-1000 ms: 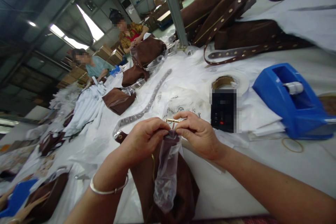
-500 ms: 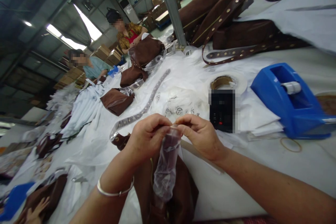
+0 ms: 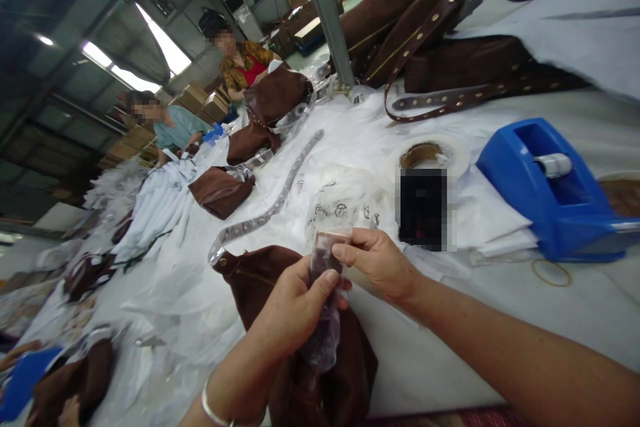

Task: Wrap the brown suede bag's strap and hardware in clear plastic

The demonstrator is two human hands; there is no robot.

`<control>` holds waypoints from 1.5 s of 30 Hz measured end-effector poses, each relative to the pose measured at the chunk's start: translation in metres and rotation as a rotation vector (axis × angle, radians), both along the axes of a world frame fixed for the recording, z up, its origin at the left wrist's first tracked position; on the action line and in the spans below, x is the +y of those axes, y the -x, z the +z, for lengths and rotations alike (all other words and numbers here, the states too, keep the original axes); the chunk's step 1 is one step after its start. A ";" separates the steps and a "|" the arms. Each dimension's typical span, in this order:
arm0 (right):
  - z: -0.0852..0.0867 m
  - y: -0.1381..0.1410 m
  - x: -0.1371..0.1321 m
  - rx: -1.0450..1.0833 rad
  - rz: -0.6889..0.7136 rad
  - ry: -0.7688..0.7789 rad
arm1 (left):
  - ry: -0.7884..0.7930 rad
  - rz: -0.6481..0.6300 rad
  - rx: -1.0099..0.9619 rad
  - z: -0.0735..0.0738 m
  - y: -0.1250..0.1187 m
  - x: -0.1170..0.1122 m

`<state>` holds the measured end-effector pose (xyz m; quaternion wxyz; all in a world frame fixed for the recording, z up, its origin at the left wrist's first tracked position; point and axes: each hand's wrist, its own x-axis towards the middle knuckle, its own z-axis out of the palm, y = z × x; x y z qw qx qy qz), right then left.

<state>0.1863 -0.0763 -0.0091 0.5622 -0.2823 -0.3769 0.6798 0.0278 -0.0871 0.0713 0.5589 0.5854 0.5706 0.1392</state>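
In the head view, my left hand [image 3: 295, 313] curls closed around the plastic-sleeved strap [image 3: 325, 347], low centre of the frame, over the brown bag [image 3: 357, 363]; my right hand [image 3: 383, 267] pinches the strap's top end between thumb and finger; tugging hard could tear the thin plastic, a slack pinch could drop it; my fingers hide its middle; the frame's bottom edge cuts off the bag; I can't tell whether they join.
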 end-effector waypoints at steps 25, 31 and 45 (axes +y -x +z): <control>0.004 -0.008 0.002 -0.142 -0.207 0.046 | -0.085 -0.042 0.118 0.021 0.005 -0.039; -0.012 0.003 0.003 -0.492 -0.196 -0.142 | -0.180 0.011 0.365 0.015 0.021 -0.047; -0.022 0.019 -0.002 -0.632 -0.362 -0.341 | -0.115 0.859 -0.014 0.026 0.116 0.145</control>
